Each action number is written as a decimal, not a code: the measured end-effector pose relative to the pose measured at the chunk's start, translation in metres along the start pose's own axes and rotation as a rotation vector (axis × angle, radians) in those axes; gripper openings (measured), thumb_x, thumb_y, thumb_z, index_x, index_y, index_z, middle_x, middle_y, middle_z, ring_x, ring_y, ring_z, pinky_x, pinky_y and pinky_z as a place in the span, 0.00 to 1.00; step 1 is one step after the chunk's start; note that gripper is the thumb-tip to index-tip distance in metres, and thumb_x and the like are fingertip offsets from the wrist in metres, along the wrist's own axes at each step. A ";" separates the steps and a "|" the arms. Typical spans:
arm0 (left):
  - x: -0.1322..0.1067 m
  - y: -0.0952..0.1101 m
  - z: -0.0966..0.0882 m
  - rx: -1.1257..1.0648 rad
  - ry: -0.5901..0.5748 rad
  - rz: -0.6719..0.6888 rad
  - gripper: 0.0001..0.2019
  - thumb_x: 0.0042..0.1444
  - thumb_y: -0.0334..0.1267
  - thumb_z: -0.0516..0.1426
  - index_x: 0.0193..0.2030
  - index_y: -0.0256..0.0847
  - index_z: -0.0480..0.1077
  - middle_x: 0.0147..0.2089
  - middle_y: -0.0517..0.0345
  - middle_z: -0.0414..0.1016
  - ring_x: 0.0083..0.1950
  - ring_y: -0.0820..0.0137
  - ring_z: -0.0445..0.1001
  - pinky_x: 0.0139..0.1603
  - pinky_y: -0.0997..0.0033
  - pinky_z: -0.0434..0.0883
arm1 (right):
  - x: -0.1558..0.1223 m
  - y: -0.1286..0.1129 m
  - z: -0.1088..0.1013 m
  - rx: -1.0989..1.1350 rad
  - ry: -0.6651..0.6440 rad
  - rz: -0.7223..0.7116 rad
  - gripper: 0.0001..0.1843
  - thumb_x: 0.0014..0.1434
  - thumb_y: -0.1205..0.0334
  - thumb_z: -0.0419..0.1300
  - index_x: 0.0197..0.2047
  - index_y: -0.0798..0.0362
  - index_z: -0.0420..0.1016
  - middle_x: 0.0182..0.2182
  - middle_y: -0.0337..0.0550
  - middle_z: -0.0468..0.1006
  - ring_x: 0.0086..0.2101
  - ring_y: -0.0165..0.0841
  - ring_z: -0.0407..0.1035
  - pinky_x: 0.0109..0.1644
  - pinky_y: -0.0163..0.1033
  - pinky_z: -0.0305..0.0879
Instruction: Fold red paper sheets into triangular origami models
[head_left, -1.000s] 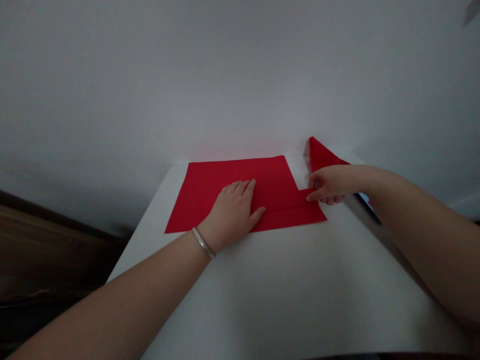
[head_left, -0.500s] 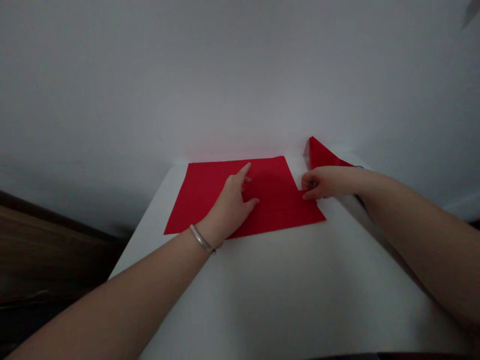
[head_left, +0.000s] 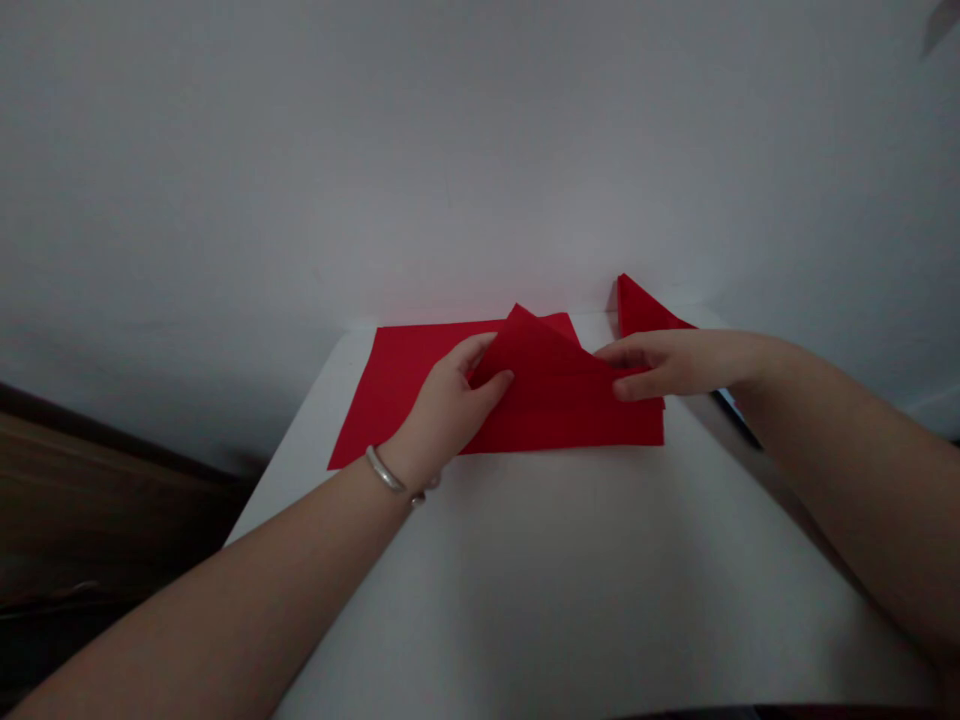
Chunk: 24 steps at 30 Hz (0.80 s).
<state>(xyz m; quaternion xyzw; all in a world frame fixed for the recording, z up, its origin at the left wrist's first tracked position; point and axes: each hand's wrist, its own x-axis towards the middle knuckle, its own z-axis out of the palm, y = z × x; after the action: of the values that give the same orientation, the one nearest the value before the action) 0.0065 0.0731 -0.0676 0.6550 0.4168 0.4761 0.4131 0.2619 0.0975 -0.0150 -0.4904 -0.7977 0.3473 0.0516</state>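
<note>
A folded piece of red paper (head_left: 559, 395) is raised a little, its pointed corner standing up. My left hand (head_left: 457, 395), with a silver bangle at the wrist, pinches its left side between thumb and fingers. At the right end my right hand (head_left: 652, 365) grips the same piece, thumb in front and fingers behind. Beneath and to the left, a flat red sheet (head_left: 409, 375) lies on the white table (head_left: 570, 570); the raised piece hides part of it.
Behind my right hand, another folded red piece (head_left: 645, 305) stands against the pale wall (head_left: 480, 150). A dark-edged flat object (head_left: 739, 420) lies partly hidden under my right forearm. Brown wooden furniture (head_left: 90, 490) is at the left.
The folded red piece has come up off the flat sheet, its corner now raised. My left hand has gone from spread fingers to gripping it; my right hand has shifted slightly right.
</note>
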 end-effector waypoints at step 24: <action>-0.005 0.029 0.006 -0.321 -0.027 -0.050 0.18 0.48 0.34 0.64 0.47 0.48 0.71 0.72 0.61 0.47 0.65 0.57 0.62 0.59 0.59 0.66 | 0.016 -0.016 0.039 1.139 0.074 -0.061 0.25 0.49 0.67 0.66 0.52 0.50 0.70 0.42 0.44 0.80 0.39 0.34 0.76 0.43 0.38 0.73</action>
<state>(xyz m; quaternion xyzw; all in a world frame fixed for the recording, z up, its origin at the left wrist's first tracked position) 0.0155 0.0588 -0.0430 0.5762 0.3459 0.5172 0.5300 0.2254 0.0871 -0.0391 -0.3739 -0.4961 0.7034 0.3455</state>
